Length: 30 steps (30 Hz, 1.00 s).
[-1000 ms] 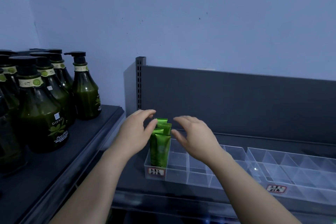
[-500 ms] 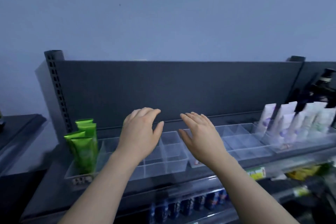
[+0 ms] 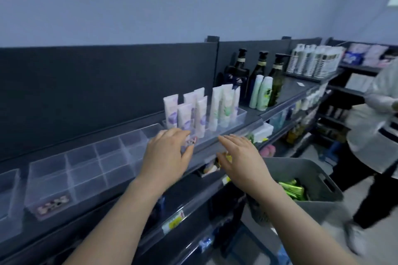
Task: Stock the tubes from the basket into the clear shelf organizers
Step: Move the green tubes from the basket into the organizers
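A grey basket (image 3: 310,175) stands at the lower right with several green tubes (image 3: 293,189) lying inside it. Clear divided organizers (image 3: 86,170) run along the dark shelf, their near compartments holding nothing. One organizer further right (image 3: 234,120) holds white and lilac tubes (image 3: 200,112) standing upright. My left hand (image 3: 167,157) hovers over the shelf edge with relaxed fingers, holding nothing. My right hand (image 3: 241,161) is spread flat beside it, left of the basket, also holding nothing.
Dark pump bottles (image 3: 258,75) and pale bottles (image 3: 261,92) stand on the shelf past the tubes. White bottles (image 3: 312,62) fill the far shelf. A person in a white top (image 3: 374,118) stands in the aisle at right. Lower shelves hold packaged goods.
My view has swung right, away from the green tubes standing in the left organizer. Both hands came off those tubes and moved right along the shelf. The basket and another person have come into view.
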Each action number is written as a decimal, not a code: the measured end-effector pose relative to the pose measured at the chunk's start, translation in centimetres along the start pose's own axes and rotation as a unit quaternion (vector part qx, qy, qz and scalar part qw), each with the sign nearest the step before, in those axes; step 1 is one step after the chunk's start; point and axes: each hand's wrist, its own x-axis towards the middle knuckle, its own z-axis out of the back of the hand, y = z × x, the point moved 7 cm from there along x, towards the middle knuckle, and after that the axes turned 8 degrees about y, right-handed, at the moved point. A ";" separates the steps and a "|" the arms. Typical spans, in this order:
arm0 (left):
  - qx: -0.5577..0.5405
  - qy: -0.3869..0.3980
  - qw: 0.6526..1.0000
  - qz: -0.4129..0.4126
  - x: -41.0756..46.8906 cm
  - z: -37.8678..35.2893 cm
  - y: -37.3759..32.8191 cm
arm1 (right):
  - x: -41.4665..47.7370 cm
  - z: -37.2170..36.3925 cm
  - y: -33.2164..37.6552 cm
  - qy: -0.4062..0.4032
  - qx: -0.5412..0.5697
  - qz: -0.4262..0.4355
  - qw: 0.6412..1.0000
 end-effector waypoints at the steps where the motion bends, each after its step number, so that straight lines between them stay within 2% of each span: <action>1: -0.012 0.011 1.000 -0.011 1.0 -1.8 -1.7 | -0.5 0.1 -2.7 0.003 -0.005 -0.012 1.000; 6: -0.079 0.083 0.992 -0.058 5.2 -11.0 -9.3 | -3.3 0.0 -14.6 0.042 -0.022 -0.078 0.996; 12: -0.099 0.180 0.976 -0.069 9.6 -21.6 -13.9 | -5.7 -2.0 -25.9 0.074 -0.021 -0.170 0.982; 24: -0.088 0.373 0.923 -0.036 19.7 -43.7 -16.3 | -5.1 -12.5 -44.0 0.191 0.019 -0.293 0.937; 30: -0.102 0.452 0.886 0.008 21.5 -53.9 -16.9 | -5.3 -17.4 -50.5 0.239 0.038 -0.319 0.916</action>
